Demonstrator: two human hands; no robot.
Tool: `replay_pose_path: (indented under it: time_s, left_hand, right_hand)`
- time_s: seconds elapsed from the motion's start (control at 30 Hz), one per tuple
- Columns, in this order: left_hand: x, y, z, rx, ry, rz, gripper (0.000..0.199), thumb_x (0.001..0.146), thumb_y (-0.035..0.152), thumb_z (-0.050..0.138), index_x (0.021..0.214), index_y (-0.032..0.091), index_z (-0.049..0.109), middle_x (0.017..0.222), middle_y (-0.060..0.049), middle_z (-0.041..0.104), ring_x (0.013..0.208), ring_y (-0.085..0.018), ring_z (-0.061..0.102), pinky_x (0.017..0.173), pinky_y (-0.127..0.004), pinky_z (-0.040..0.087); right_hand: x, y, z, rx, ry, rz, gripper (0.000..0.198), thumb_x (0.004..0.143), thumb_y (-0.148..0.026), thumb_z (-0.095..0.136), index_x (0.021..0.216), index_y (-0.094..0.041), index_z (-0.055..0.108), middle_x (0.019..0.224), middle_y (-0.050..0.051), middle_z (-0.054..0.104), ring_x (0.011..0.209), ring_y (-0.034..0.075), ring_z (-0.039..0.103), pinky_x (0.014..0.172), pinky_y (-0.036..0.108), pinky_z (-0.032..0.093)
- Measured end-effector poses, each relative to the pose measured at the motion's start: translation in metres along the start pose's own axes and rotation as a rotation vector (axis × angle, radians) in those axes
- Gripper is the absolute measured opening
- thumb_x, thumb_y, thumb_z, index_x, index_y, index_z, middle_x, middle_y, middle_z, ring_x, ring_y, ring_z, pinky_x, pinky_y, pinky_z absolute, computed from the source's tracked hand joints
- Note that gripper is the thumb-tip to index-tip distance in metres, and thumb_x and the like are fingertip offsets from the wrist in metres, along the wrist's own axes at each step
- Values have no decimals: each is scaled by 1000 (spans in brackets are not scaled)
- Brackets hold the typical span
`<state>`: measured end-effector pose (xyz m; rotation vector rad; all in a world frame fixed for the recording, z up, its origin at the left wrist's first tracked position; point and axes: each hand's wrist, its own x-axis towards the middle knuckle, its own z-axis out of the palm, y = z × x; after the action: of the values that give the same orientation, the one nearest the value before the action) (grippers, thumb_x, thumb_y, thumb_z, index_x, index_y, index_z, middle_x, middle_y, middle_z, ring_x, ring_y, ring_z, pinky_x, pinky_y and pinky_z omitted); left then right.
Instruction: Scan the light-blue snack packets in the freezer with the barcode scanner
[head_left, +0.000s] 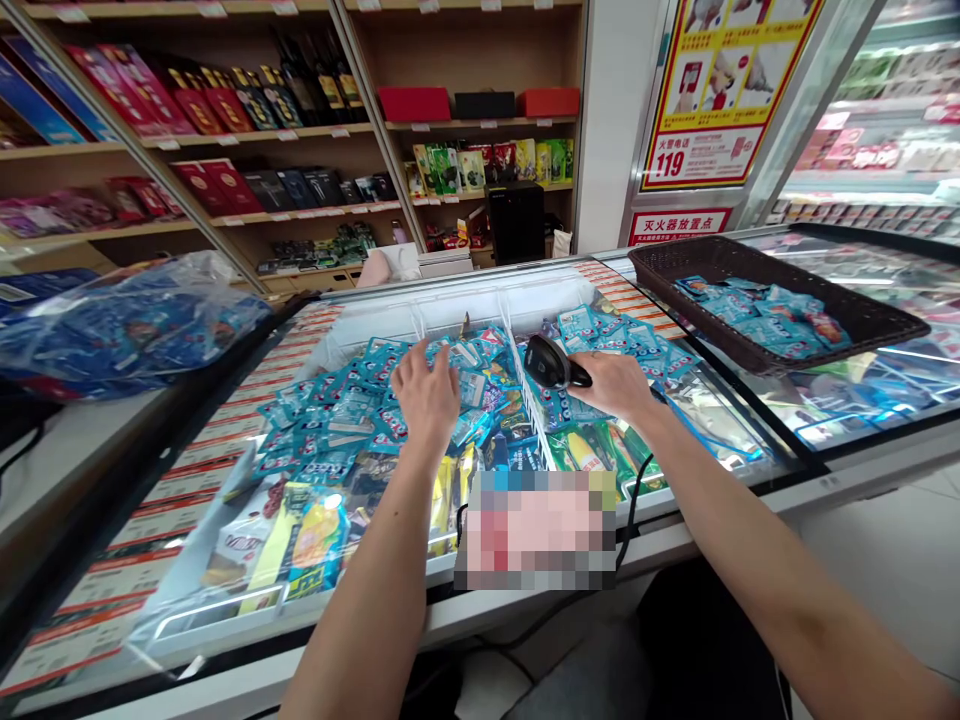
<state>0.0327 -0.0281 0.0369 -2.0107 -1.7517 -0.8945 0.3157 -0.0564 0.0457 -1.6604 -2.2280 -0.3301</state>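
My right hand (pixel 616 386) is wrapped round the handle of a black barcode scanner (pixel 546 362), its head pointing left over the freezer's wire divider (pixel 529 390). A black cable runs down from near that wrist. My left hand (pixel 427 395) reaches over a heap of small blue packets (pixel 341 405) with fingers apart, and no item shows in it. Whether its fingertips touch the packets I cannot tell. More blue packets (pixel 626 335) lie right of the divider. Nearer to me in the chest freezer are yellow and green packages (pixel 319 540).
A dark woven basket (pixel 787 365) holding more blue packets stands on the freezer at right. At left lies a clear plastic bag (pixel 135 330) of blue packages. Shelves with bottles (pixel 311 85) and boxes line the back. A blurred patch covers part of the front edge.
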Motion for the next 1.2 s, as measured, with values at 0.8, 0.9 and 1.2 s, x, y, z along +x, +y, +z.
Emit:
replay_pose_path:
  time_s: [0.8, 0.9, 1.2]
  left_hand:
    - [-3, 31, 14, 108, -265, 348, 37, 95, 38, 34, 108, 21, 63, 92, -10, 67, 91, -26, 59, 80, -39, 37]
    - [-9, 44, 18, 114, -189, 273, 54, 88, 61, 35, 103, 18, 64, 92, -14, 66, 94, -31, 59, 82, -43, 36]
    - [-9, 48, 27, -29, -170, 367, 56, 87, 63, 38, 116, 21, 60, 113, -13, 62, 106, -31, 53, 87, -45, 36]
  right_hand:
    - [3, 5, 1, 2, 30, 115, 35, 83, -47, 55, 108, -23, 63, 94, 6, 72, 81, 22, 65, 63, 29, 37]
    - [3, 5, 1, 10, 37, 118, 34, 83, -46, 56, 107, -23, 64, 94, 6, 72, 81, 21, 64, 63, 29, 37]
    - [4, 5, -2, 20, 50, 108, 34, 84, -44, 55, 109, -22, 63, 92, 7, 72, 81, 21, 64, 63, 29, 37]
